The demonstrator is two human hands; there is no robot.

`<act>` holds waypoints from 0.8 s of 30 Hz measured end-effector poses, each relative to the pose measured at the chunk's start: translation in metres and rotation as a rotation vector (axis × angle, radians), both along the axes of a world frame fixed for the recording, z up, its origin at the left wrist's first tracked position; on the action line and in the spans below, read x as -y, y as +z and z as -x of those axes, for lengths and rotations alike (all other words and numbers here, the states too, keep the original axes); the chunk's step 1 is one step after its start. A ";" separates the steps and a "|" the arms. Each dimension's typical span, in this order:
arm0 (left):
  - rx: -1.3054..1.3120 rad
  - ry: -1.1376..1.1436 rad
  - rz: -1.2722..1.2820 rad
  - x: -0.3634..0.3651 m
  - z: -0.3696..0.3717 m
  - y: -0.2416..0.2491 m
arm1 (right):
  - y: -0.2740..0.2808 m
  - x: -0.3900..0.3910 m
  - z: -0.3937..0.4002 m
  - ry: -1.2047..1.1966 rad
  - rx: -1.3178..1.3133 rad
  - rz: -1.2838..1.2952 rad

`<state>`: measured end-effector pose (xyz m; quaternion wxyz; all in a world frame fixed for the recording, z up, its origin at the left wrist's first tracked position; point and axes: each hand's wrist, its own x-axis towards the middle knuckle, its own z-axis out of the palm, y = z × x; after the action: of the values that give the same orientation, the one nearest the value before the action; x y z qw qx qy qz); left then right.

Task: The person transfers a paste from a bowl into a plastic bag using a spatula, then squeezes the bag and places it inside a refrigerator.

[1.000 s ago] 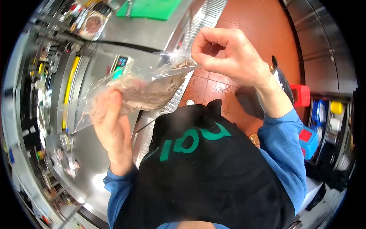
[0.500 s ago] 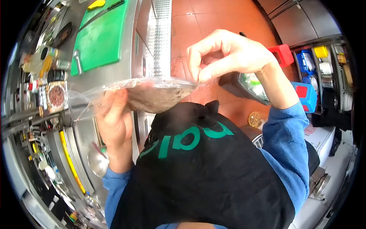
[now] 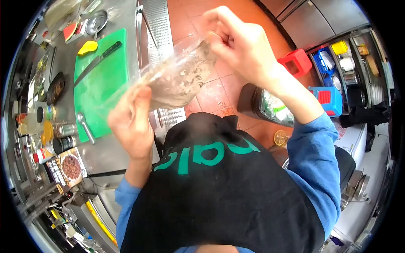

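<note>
Between my two hands, in front of my chest, hangs a clear plastic bag (image 3: 179, 82) with a greyish-brown, crumbly filling. My left hand (image 3: 133, 118) grips the bag's near left end, thumb on top. At the far upper right corner, my right hand (image 3: 236, 44) pinches the bag with its fingers curled in. The bag slants up from left to right over the counter's edge and the floor. Left of it lies a green cutting board (image 3: 107, 78) bearing a knife (image 3: 97, 63), a yellow sponge-like piece (image 3: 87, 48) and a metal scoop-like tool (image 3: 86, 127).
Jars (image 3: 65, 130) and a printed food package (image 3: 67, 166) stand along the counter's left side, near a dark pan (image 3: 55, 87). A lined bin (image 3: 270, 105) stands on the tiled floor to the right. Shelves beyond it hold a blue container (image 3: 327, 101) and a red one (image 3: 296, 63).
Both hands still hold the bag. My right hand has risen, tilting the bag's right end upward. The view has shifted, bringing more of the counter and cutting board into sight.
</note>
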<state>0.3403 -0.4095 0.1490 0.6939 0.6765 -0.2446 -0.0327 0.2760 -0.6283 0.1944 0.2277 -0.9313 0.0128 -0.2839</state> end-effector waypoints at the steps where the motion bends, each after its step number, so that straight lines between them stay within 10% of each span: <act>1: 0.048 0.038 -0.096 0.004 -0.014 -0.006 | 0.016 0.001 -0.004 0.031 -0.151 -0.201; 5: 0.178 0.096 -0.078 0.036 -0.042 -0.001 | 0.052 0.049 -0.026 0.361 -0.389 -0.994; 9: -0.101 0.197 0.231 0.062 -0.052 0.012 | 0.039 0.099 -0.051 0.289 0.020 -1.500; 12: -0.287 0.144 0.213 0.085 -0.064 0.022 | 0.003 0.130 -0.061 0.153 -0.133 -0.791; 18: -0.160 0.049 0.266 0.139 -0.099 0.005 | -0.053 0.161 -0.117 0.840 -0.443 -1.018; 24: -0.259 0.277 0.302 0.181 -0.115 0.018 | -0.060 0.194 -0.164 0.921 -0.236 -0.820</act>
<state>0.4552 -0.5909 0.1671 0.8105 0.5824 -0.0608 0.0131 0.4402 -0.8219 0.1340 0.6624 -0.7033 -0.2570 -0.0239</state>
